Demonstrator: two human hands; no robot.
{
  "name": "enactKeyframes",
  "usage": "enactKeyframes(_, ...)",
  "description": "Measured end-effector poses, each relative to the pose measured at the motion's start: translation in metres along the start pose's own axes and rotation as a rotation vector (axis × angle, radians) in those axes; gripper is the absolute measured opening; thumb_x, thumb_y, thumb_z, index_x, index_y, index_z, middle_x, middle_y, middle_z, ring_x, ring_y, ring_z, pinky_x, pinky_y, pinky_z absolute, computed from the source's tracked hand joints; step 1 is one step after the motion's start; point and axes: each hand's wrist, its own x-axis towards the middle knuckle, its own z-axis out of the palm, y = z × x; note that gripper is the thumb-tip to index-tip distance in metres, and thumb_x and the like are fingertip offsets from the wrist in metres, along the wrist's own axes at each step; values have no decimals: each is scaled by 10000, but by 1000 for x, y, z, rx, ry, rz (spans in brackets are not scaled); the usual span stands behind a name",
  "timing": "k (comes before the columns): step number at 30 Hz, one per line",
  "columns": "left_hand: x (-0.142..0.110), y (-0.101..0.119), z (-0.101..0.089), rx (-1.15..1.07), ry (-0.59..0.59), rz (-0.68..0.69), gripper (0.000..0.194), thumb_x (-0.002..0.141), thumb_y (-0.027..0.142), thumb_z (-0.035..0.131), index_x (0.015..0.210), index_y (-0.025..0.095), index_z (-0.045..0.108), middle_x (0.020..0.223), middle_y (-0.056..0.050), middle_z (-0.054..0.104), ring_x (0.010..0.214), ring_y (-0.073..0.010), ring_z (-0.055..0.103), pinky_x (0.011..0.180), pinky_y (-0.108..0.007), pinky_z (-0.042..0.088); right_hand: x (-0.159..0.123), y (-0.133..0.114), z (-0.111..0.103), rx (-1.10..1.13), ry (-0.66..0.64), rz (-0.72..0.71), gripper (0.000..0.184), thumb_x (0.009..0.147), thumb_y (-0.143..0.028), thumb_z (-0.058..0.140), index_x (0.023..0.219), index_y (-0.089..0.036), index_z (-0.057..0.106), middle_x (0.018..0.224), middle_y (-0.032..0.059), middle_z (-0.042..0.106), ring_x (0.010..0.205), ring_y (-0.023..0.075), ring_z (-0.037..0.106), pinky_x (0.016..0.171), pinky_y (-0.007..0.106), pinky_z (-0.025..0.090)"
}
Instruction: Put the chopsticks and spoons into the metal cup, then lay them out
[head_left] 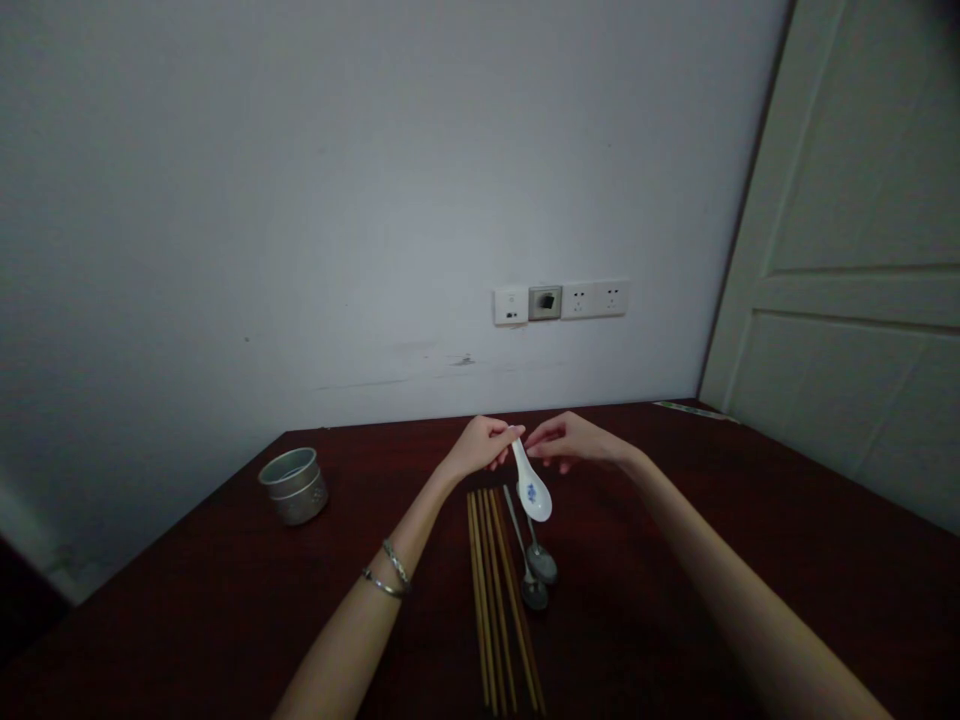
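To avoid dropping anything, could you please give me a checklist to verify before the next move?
1. White spoon held: ok; the left hand pinches its upper end.
2. Right hand clear of the white spoon: cannot tell; it is very close.
3. Metal spoons lying down: ok; both rest on the table.
4. Chopsticks bundled tightly: not ok; they lie loose, with gaps.
5. Cup upright: ok; it stands mouth up.
6. Cup empty: cannot tell; its bottom is hidden.
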Motion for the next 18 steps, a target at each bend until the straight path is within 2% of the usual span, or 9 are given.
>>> enactKeyframes(6, -1, 0, 5, 23, -1, -2, 460, 762, 529, 424, 495, 156, 451, 404, 36, 439, 324, -52, 381, 371, -183, 280, 8, 2, 13, -46, -2, 16, 326, 609, -414, 660, 747, -119, 652, 585, 16, 602, 540, 92, 542, 413, 165, 441)
enactKeyframes(13, 0, -7, 9, -18, 7, -20, 456, 748, 547, 438, 535, 147, 487, 424, 32, 466, 327, -49, 388, 368, -180, 277, 10, 5, 15, -19, -12, 42, 284, 604, -387, 667, 684, -115, 645, 571, 26, 618, 547, 121, 585, 403, 186, 474)
enactKeyframes(18, 7, -21, 6, -130, 55, -103, 488, 762, 571, 394, 600, 133, 535, 398, 39, 443, 300, -45, 365, 345, -173, 256, 9, 21, 9, -5, 11, 144, 280, 598, -362, 683, 704, -104, 659, 638, 60, 660, 575, 124, 608, 401, 157, 465)
